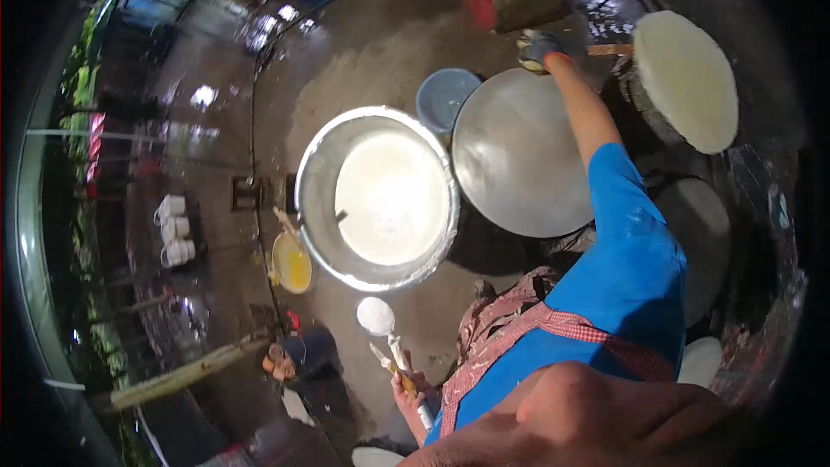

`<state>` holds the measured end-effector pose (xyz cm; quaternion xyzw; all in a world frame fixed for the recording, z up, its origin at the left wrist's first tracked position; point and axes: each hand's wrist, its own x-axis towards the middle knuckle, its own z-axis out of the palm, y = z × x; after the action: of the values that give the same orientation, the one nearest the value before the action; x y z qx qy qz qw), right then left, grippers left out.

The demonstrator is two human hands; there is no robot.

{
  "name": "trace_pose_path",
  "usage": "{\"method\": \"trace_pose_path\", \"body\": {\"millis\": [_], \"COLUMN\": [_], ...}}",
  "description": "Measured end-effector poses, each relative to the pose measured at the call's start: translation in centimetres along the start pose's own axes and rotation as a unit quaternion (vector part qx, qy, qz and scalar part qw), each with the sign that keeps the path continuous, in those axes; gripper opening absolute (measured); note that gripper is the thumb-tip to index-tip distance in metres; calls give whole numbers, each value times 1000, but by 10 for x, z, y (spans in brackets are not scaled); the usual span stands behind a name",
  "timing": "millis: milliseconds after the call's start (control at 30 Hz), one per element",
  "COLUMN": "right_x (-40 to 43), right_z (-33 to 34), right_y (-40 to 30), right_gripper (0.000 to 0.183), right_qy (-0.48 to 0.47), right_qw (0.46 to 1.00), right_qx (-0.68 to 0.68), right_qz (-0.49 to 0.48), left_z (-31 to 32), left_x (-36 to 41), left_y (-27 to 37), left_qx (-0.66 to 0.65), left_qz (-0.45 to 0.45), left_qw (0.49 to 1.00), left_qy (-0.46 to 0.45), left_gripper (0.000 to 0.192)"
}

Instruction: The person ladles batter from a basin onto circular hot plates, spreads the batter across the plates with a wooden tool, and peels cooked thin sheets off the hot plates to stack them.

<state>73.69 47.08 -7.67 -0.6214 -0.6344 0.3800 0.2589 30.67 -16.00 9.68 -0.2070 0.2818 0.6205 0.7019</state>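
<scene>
My bare left hand (412, 392) grips a ladle (376, 316) with a round bowl that looks white and a pale handle. A pointed tool with a wooden handle (403, 381) is in the same grip. Beyond the ladle stands a large metal pot (318, 188) holding white liquid (389, 201). My right hand (539, 52), in a grey glove with an orange cuff, is at the far rim of a wide round metal griddle or lid (519, 155). Something pale yellowish shows by its fingers; I cannot tell whether it is held or part of the glove.
A blue-grey basin (447, 98) stands between pot and metal disc. A pale round sheet or disc (685, 81) is at the right. A bowl of yellow liquid (292, 263) sits left of the pot. A dark cylinder (311, 353) and wooden beam (188, 373) lie lower left. The floor looks wet.
</scene>
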Motion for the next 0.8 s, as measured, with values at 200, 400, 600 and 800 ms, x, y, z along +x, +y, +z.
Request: {"method": "trace_pose_path", "body": {"millis": [200,400,600,800], "right_x": [-29,-298,-401,-487], "right_z": [181,176,108,-8], "right_y": [-119,-189,-91,-15], "right_gripper": [27,17,18,24], "right_qy": [-68,-259,-32,134], "right_qw": [902,781,754,820], "right_qx": [-301,-377,-380,-497], "right_qz": [-301,-425,-534,-250], "left_z": [6,-9,-29,-39], "left_x": [-14,-20,-10,15], "left_y": [-16,20,84,92], "left_qx": [-49,-63,27,193], "left_qz": [0,-39,-127,-181], "left_qw": [999,996,988,961], "left_qy": [23,56,79,78], "left_gripper": [47,41,33,17]}}
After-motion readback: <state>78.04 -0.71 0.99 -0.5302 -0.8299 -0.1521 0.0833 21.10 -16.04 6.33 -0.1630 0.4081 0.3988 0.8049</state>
